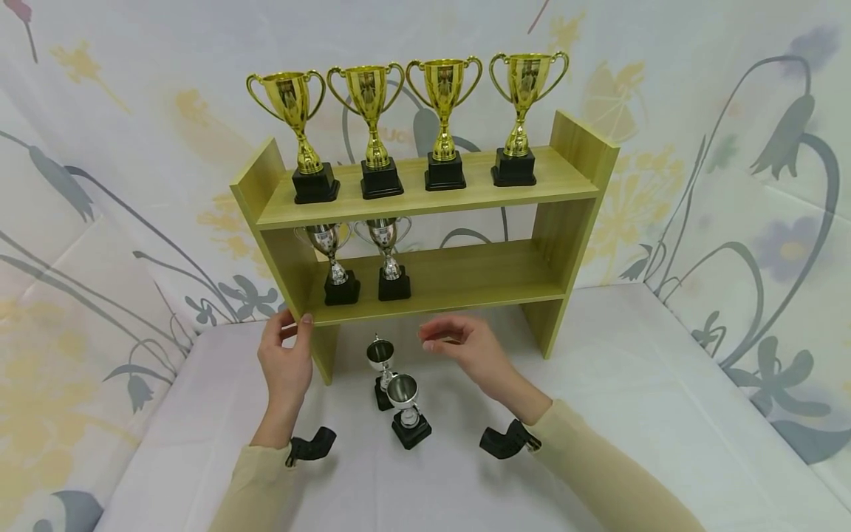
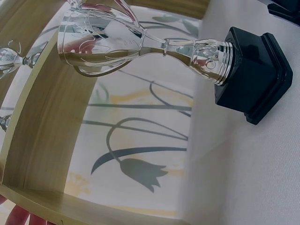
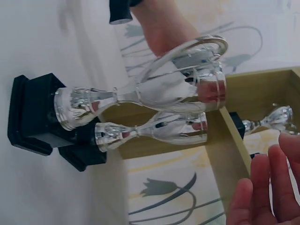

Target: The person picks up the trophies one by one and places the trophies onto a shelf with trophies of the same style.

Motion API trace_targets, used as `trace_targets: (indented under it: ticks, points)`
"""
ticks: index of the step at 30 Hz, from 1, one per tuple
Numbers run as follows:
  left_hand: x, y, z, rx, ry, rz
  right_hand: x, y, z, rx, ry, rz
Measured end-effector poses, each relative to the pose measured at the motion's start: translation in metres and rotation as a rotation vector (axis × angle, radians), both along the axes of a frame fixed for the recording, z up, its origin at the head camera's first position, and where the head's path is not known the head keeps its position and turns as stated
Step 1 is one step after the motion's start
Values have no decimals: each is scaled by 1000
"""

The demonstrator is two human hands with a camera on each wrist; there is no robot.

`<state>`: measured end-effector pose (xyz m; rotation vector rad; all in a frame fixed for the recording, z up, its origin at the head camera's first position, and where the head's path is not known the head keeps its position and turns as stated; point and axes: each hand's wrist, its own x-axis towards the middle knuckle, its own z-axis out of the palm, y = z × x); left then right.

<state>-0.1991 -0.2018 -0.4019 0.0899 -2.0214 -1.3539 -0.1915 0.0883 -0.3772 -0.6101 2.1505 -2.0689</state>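
- The nearer silver trophy (image 1: 408,415) stands upright on the white tabletop (image 1: 459,473), in front of the shelf (image 1: 485,275), somewhat closer to the tabletop's left edge than to its right.
- The farther silver trophy (image 1: 383,365) is also upright, just behind it towards the tabletop's far edge; the two overlap in the head view, and I cannot tell whether their bases touch.
- The right grip (image 1: 470,349) is empty, fingers loosely bent with a gap before the thumb, above the tabletop and to the right of both cups.
- The left grip (image 1: 287,362) holds the shelf's left side, thumb at the front edge, fingers on the outer face.
- Both trophies look stiff and probably light, perhaps coated plastic; the shiny finish would be slippery, so a firm, even pinch should beat a fingertip touch.
- The best hold is likely the narrow stem (image 3: 126,95), just under the cup, where fingers and thumb can close round it.
- The black base (image 3: 35,111) offers flat sides and probably a surer purchase, but it sits low on the tabletop.
- The thin handle (image 3: 180,49) looks the most fragile part; I would not lift by it.
- Being tall on a small foot, either trophy could tip if nudged at the cup, and the close neighbour might be knocked too.
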Motion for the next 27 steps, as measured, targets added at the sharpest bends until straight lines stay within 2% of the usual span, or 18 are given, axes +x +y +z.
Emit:
trace_targets:
  ticks: [14,27]
  points:
    - [0,-1,0,-11,2,-2,11,-1,-26,27,-24,156]
    - [-1,-1,0,-10,16,-9,15,-4,-49,60,-57,254]
